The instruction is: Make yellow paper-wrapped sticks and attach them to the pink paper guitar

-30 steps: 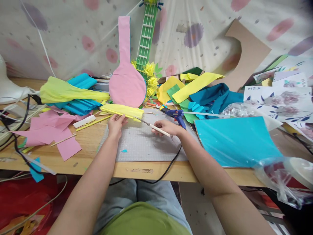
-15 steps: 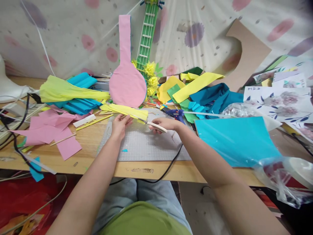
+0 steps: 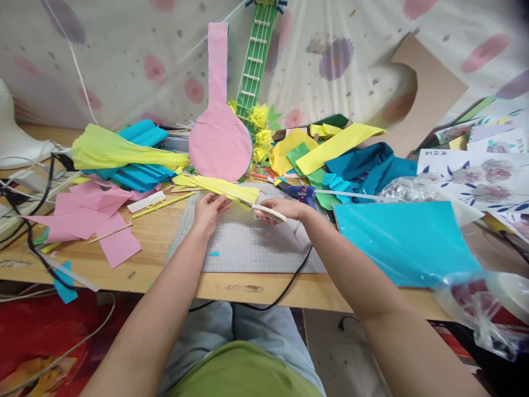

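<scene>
Between the fingers of my left hand [image 3: 210, 212] is the near edge of a folded strip of yellow crepe paper [image 3: 243, 192]. My right hand [image 3: 279, 209] grips white-handled scissors [image 3: 270, 213], whose blades lie along the strip's near edge, pointing left toward my left fingers. Both hands are above a grey cutting mat [image 3: 243, 256]. Behind the strip stands a pink, long-necked, round-bodied shape [image 3: 221, 143]. Just past my right hand lies a blue glue gun [image 3: 303, 193] with a glue stick in it.
Pink paper scraps [image 3: 88, 212] and a yellow-green crepe bundle [image 3: 119, 149] lie left. To the right is a turquoise sheet [image 3: 403, 237]. A green fretted neck with strings [image 3: 256, 60] leans at the back. A black cable [image 3: 285, 289] crosses the table's front edge.
The whole view has shifted slightly, so things appear a little farther right. The scissors remain at the yellow strip's edge, and both hands keep their hold.
</scene>
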Available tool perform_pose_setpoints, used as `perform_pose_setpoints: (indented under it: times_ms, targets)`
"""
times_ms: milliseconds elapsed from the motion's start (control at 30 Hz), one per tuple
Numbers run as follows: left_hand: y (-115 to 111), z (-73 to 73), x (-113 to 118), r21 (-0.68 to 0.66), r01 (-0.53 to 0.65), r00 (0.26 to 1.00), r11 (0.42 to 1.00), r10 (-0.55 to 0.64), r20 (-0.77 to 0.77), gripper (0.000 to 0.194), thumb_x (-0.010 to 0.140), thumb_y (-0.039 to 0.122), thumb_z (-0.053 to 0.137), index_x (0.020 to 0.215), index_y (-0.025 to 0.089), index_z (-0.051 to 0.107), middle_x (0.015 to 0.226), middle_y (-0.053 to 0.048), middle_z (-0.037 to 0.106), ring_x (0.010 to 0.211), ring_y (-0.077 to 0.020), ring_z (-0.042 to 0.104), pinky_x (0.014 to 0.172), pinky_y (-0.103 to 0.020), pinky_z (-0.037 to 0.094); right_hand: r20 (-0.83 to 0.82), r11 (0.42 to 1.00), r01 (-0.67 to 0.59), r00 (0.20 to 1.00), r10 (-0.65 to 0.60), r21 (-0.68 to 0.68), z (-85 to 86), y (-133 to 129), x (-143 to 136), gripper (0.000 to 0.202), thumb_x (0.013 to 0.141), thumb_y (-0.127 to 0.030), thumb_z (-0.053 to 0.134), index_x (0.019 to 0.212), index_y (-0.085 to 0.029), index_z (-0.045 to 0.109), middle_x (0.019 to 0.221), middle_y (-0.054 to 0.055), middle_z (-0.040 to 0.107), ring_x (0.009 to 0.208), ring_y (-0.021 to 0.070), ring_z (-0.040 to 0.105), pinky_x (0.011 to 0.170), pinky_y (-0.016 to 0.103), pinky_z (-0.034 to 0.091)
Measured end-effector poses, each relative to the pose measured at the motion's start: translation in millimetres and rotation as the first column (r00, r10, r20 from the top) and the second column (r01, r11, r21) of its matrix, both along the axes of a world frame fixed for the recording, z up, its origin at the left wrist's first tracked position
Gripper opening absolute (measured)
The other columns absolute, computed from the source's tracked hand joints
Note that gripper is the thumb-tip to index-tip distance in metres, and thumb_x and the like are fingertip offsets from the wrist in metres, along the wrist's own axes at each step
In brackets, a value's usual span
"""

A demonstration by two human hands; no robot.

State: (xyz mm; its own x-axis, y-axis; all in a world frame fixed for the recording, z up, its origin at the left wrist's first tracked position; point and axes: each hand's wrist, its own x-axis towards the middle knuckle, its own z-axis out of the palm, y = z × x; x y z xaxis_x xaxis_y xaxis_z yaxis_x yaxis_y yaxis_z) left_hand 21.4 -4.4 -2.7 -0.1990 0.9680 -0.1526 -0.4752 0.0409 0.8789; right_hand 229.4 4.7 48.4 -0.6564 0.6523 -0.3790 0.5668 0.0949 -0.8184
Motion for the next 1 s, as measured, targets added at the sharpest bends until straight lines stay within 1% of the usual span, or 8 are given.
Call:
perform_pose_setpoints:
  times_ms: [133, 300, 433, 533, 700, 833, 933, 1000]
  targets:
    - [0.3, -1.0, 0.2, 0.008, -0.002, 1.000, 1.000, 0.002, 0.003, 0.020, 0.060, 0.014, 0.070, 0.075, 0.011, 0.058, 0.069, -0.002, 0.065, 0.061, -0.0115, 0.063, 0.061, -0.023, 0.050, -0.005, 1.000, 0.002, 1.000, -0.002, 0.007, 0.1, -1.0, 1.4, 0.044, 0.069, -0.057, 0.055, 0.080, -0.014, 0.051, 0.063, -0.002, 0.051, 0.049, 0.0066, 0.047, 0.044, 0.019, 0.035]
    - [-0.6, 1.4, 1.5, 0.001, -0.001, 1.000, 1.000, 0.001, 0.003, 0.017, 0.061, 0.011, 0.069, 0.074, 0.011, 0.058, 0.066, -0.002, 0.065, 0.059, -0.0112, 0.063, 0.058, -0.021, 0.050, -0.018, 1.000, 0.008, 1.000, -0.008, 0.013, 0.0, -1.5, 3.9, 0.042, 0.068, -0.055, 0.057, 0.076, -0.014, 0.050, 0.060, -0.003, 0.048, 0.048, 0.0053, 0.044, 0.043, 0.019, 0.034]
    - [-1.7, 3.2, 2.3, -0.022, -0.006, 1.000, 1.000, 0.006, -0.013, 0.018, 0.061, 0.012, 0.070, 0.074, 0.011, 0.057, 0.064, -0.001, 0.064, 0.058, -0.0106, 0.062, 0.062, -0.024, 0.051, -0.012, 0.999, 0.008, 1.000, -0.008, 0.032, -0.1, -1.4, 4.5, 0.040, 0.069, -0.053, 0.057, 0.074, -0.014, 0.049, 0.059, -0.003, 0.047, 0.046, 0.0049, 0.043, 0.042, 0.019, 0.033]
    - [-2.1, 3.2, 2.4, -0.022, -0.008, 1.000, 1.000, 0.007, -0.009, 0.017, 0.062, 0.011, 0.069, 0.074, 0.011, 0.057, 0.066, -0.001, 0.064, 0.059, -0.0106, 0.063, 0.064, -0.024, 0.051, -0.022, 0.999, 0.015, 1.000, -0.015, 0.029, 0.2, -2.1, 4.1, 0.039, 0.069, -0.053, 0.057, 0.072, -0.014, 0.048, 0.058, -0.003, 0.047, 0.046, 0.0048, 0.043, 0.042, 0.019, 0.032]
    - [-1.6, 2.1, 2.3, -0.026, 0.003, 1.000, 1.000, -0.003, -0.005, 0.012, 0.064, 0.010, 0.066, 0.072, 0.010, 0.057, 0.066, -0.002, 0.064, 0.060, -0.0111, 0.063, 0.060, -0.022, 0.050, -0.035, 0.999, 0.037, 0.999, -0.036, 0.025, 0.7, -2.5, 3.5, 0.039, 0.067, -0.052, 0.059, 0.068, -0.015, 0.047, 0.056, -0.004, 0.045, 0.045, 0.0045, 0.041, 0.041, 0.019, 0.032]
    - [-1.9, 2.7, 2.5, -0.048, 0.001, 1.000, 0.999, -0.001, -0.008, 0.015, 0.062, 0.011, 0.069, 0.071, 0.010, 0.057, 0.065, -0.001, 0.063, 0.060, -0.0109, 0.063, 0.060, -0.022, 0.050, -0.025, 0.999, 0.036, 0.999, -0.035, 0.033, 0.2, -1.4, 4.0, 0.039, 0.067, -0.052, 0.060, 0.067, -0.015, 0.047, 0.054, -0.004, 0.045, 0.044, 0.0043, 0.041, 0.040, 0.018, 0.031]
    - [-2.6, 4.3, 3.0, -0.060, -0.001, 1.000, 0.998, 0.001, -0.005, 0.012, 0.063, 0.011, 0.067, 0.070, 0.010, 0.057, 0.065, -0.001, 0.063, 0.060, -0.0102, 0.063, 0.059, -0.021, 0.050, -0.004, 0.998, 0.042, 0.999, -0.042, 0.044, -2.3, 0.4, 4.5, 0.039, 0.066, -0.052, 0.060, 0.068, -0.015, 0.047, 0.053, -0.004, 0.046, 0.043, 0.0046, 0.041, 0.040, 0.018, 0.031]
    - [-2.9, 5.1, 3.3, -0.074, -0.004, 1.000, 0.997, 0.003, -0.004, 0.009, 0.065, 0.010, 0.066, 0.069, 0.010, 0.057, 0.066, -0.001, 0.064, 0.061, -0.0099, 0.063, 0.058, -0.021, 0.050, 0.019, 0.996, 0.042, 0.999, -0.043, 0.080, -5.1, 2.3, 5.4, 0.040, 0.066, -0.053, 0.059, 0.068, -0.015, 0.048, 0.053, -0.004, 0.047, 0.043, 0.0047, 0.041, 0.040, 0.019, 0.030]
